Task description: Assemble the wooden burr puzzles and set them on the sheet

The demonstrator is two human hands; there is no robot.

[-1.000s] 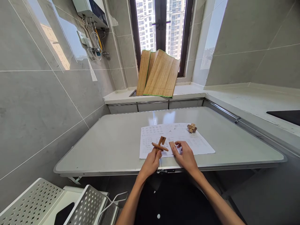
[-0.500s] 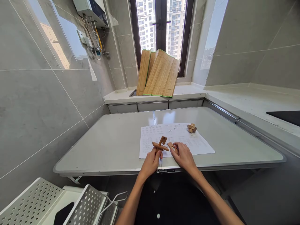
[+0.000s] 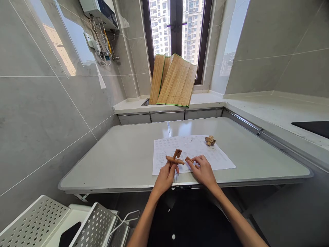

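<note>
My left hand (image 3: pixel 166 175) is closed on two crossed wooden puzzle pieces (image 3: pixel 175 160); one stands up with a dark mark near its notched end, the other lies across it. To the right, my right hand (image 3: pixel 203 169) pinches a separate wooden puzzle piece (image 3: pixel 189 160), partly hidden by the fingers. A small gap lies between this piece and the crossed pair. Both hands are over the near edge of a printed paper sheet (image 3: pixel 164 146). On the sheet's far right corner sits an assembled wooden burr puzzle (image 3: pixel 210 140).
The sheet lies on a white folding table (image 3: pixel 123 157). Behind it, a bamboo mat (image 3: pixel 177 82) leans by the window on a white ledge (image 3: pixel 205 99). White perforated baskets (image 3: pixel 33 219) and a cable (image 3: pixel 125 221) are at lower left.
My right hand has turned the piece slightly, and its fingers have shifted a little to the right. The crossed pieces in my left hand have moved very slightly left.
</note>
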